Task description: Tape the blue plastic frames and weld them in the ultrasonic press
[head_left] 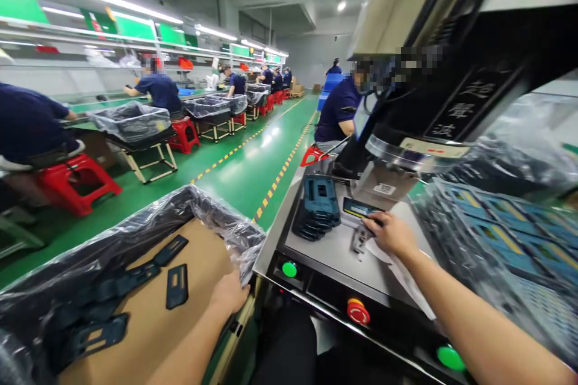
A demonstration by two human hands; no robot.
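My right hand [392,233] pinches the near end of a dark plastic panel [356,208] with a yellow strip, at the metal fixture below the press head [387,183]. Close by, a small metal block [360,239] is fixed to the machine's plate. A stack of dark plastic frames [320,201] stands left of the panel. Down at the bin's right edge, my left hand [229,293] is closed on the clear plastic liner [246,261]; its fingertips are partly hidden. Several loose dark panels [176,286] lie on cardboard [203,252] inside that bin.
A red stop button [358,311] sits between green buttons [289,269] on the machine's front. Trays of teal panels [501,231] are stacked at right. Co-workers sit along the left bench, and another person [338,108] sits behind the machine.
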